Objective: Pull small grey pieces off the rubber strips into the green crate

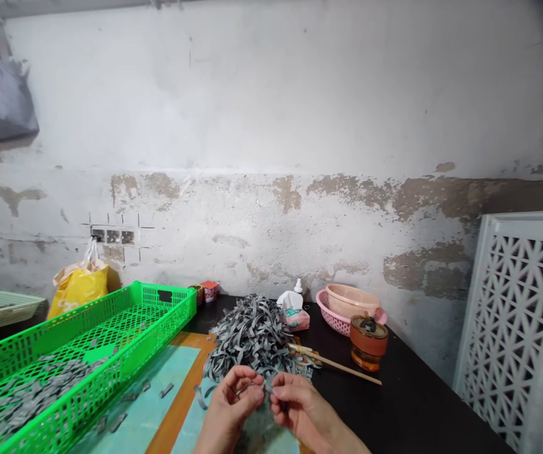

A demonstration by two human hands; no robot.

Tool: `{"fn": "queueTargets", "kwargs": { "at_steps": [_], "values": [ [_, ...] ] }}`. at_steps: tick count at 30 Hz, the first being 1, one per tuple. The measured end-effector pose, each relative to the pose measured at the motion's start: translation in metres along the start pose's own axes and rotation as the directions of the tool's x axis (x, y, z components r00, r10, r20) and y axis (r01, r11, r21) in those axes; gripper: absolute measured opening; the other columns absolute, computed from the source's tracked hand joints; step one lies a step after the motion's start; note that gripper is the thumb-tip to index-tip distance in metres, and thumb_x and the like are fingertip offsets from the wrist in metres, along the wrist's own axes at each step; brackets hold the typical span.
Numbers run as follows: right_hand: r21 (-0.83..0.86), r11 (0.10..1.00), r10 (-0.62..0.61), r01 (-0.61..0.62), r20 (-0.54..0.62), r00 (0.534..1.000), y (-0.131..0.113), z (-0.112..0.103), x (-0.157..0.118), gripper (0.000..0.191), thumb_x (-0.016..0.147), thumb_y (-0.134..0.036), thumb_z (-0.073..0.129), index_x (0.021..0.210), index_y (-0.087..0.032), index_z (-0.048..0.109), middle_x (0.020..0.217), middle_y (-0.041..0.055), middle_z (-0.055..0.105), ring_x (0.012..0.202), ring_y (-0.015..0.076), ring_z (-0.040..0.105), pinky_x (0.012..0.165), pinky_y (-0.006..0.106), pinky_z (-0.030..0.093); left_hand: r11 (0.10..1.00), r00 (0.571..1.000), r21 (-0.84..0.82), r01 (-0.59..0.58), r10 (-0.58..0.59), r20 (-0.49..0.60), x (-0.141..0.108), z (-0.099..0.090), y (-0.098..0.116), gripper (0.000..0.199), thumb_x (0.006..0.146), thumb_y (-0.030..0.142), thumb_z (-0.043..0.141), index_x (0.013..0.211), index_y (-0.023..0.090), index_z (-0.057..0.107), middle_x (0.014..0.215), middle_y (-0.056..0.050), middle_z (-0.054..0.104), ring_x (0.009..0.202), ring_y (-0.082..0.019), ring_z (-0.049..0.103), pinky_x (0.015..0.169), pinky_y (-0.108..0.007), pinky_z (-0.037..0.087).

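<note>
Left hand [230, 398], right hand [302, 408] pinch a gray strip [267, 384]
Grips pressed together on it (fingertips nearly meeting), just beside the strip pile [247, 334].

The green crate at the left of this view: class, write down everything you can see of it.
The green plastic crate is a long, shallow, open-topped tray with perforated mesh walls and floor and a solid rim. It runs diagonally toward the lower left, cut off by the frame. A small black patch marks its far end wall. Many short grey strip pieces lie in a loose layer across its floor. It sits flat, its near wall beside a teal board.
</note>
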State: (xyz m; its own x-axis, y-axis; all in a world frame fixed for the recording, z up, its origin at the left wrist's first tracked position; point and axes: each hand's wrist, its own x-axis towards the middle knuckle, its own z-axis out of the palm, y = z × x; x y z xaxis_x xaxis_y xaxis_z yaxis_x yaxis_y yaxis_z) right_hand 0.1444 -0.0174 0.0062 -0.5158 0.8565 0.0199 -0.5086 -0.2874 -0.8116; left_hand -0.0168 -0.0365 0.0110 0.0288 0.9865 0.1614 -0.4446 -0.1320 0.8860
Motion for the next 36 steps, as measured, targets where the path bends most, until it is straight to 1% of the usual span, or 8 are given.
{"fn": "queueTargets", "kwargs": {
  "at_steps": [4, 11, 15, 19, 24, 30, 34, 36],
  "values": [
    [0.041, 0.998, 0.036, -0.037, 0.023, 0.999, 0.000, 0.001, -0.001, 0.011, 0.064, -0.013, 0.069, 0.074, -0.012, 0.065, 0.061, -0.0007, 0.059, 0.056, 0.0083, 0.053, 0.053, 0.019, 0.036, 1.000, 1.000, 0.005, -0.025, 0.025, 0.002, -0.002, 0.005, 0.002, 0.030, 0.057, 0.024, 0.086, 0.078, 0.018, 0.066, 0.077, -0.002, 0.069, 0.070, -0.015, 0.060, 0.067, -0.024, 0.048],
    [0.051, 0.998, 0.046, -0.043, -0.042, 0.998, 0.002, 0.004, -0.001, 0.012, 0.061, -0.012, 0.069, 0.072, -0.012, 0.066, 0.056, -0.0023, 0.057, 0.052, 0.0073, 0.051, 0.051, 0.018, 0.034, 0.991, 0.996, 0.095, -0.092, 0.090, 0.027, -0.001, 0.006, 0.006, 0.030, 0.054, 0.024, 0.087, 0.075, 0.018, 0.067, 0.074, -0.003, 0.069, 0.074, -0.017, 0.060, 0.070, -0.025, 0.048],
    [0.016, 0.999, 0.053, -0.052, -0.072, 0.996, 0.001, 0.005, 0.000, 0.012, 0.059, -0.012, 0.069, 0.070, -0.012, 0.066, 0.054, -0.0029, 0.056, 0.051, 0.0073, 0.050, 0.049, 0.018, 0.032, 0.975, 0.993, 0.192, -0.111, 0.103, 0.049, -0.003, 0.006, 0.012, 0.026, 0.056, 0.025, 0.085, 0.073, 0.018, 0.067, 0.072, -0.003, 0.067, 0.074, -0.018, 0.058, 0.066, -0.024, 0.048],
    [-0.005, 0.998, 0.058, -0.059, -0.090, 0.994, 0.001, 0.005, -0.001, 0.010, 0.058, -0.010, 0.068, 0.067, -0.013, 0.065, 0.053, -0.0032, 0.056, 0.051, 0.0074, 0.050, 0.049, 0.018, 0.031, 0.965, 0.989, 0.226, -0.133, 0.115, 0.088, -0.004, 0.006, 0.010, 0.025, 0.056, 0.027, 0.084, 0.071, 0.017, 0.067, 0.072, -0.003, 0.064, 0.071, -0.018, 0.058, 0.063, -0.025, 0.048],
    [-0.046, 0.993, 0.100, -0.104, -0.081, 0.992, 0.001, 0.003, -0.001, 0.009, 0.058, -0.013, 0.069, 0.065, -0.013, 0.064, 0.052, -0.0027, 0.057, 0.049, 0.0071, 0.049, 0.049, 0.019, 0.031, 0.949, 0.984, 0.275, -0.155, 0.123, 0.129, -0.005, 0.005, 0.006, 0.021, 0.063, 0.028, 0.080, 0.074, 0.017, 0.066, 0.076, -0.004, 0.064, 0.071, -0.018, 0.058, 0.066, -0.026, 0.049],
    [-0.125, 0.986, 0.095, -0.108, -0.104, 0.990, 0.001, -0.004, 0.000, 0.018, 0.056, -0.016, 0.078, 0.068, -0.012, 0.066, 0.057, -0.0017, 0.060, 0.051, 0.0063, 0.051, 0.054, 0.020, 0.035, 0.921, 0.975, 0.340, -0.192, 0.138, 0.175, -0.006, 0.002, 0.004, 0.015, 0.068, 0.023, 0.075, 0.079, 0.017, 0.066, 0.078, -0.004, 0.064, 0.076, -0.019, 0.059, 0.068, -0.025, 0.049],
    [-0.216, 0.973, 0.064, -0.086, -0.108, 0.992, 0.004, -0.014, 0.004, 0.026, 0.051, -0.018, 0.084, 0.071, -0.013, 0.067, 0.055, -0.0033, 0.060, 0.048, 0.0070, 0.050, 0.053, 0.022, 0.033, 0.909, 0.978, 0.377, -0.178, 0.121, 0.171, -0.008, 0.004, 0.006, 0.013, 0.067, 0.020, 0.074, 0.077, 0.017, 0.067, 0.076, -0.005, 0.065, 0.076, -0.020, 0.060, 0.068, -0.025, 0.049],
    [-0.243, 0.967, 0.053, -0.081, -0.118, 0.992, 0.006, -0.018, 0.005, 0.032, 0.049, -0.019, 0.085, 0.075, -0.014, 0.067, 0.061, -0.0021, 0.064, 0.050, 0.0080, 0.052, 0.053, 0.022, 0.033, 0.904, 0.976, 0.390, -0.174, 0.106, 0.190, -0.010, 0.005, 0.006, 0.012, 0.067, 0.020, 0.074, 0.076, 0.016, 0.068, 0.077, -0.006, 0.066, 0.077, -0.021, 0.061, 0.070, -0.027, 0.049]
  ]
}}
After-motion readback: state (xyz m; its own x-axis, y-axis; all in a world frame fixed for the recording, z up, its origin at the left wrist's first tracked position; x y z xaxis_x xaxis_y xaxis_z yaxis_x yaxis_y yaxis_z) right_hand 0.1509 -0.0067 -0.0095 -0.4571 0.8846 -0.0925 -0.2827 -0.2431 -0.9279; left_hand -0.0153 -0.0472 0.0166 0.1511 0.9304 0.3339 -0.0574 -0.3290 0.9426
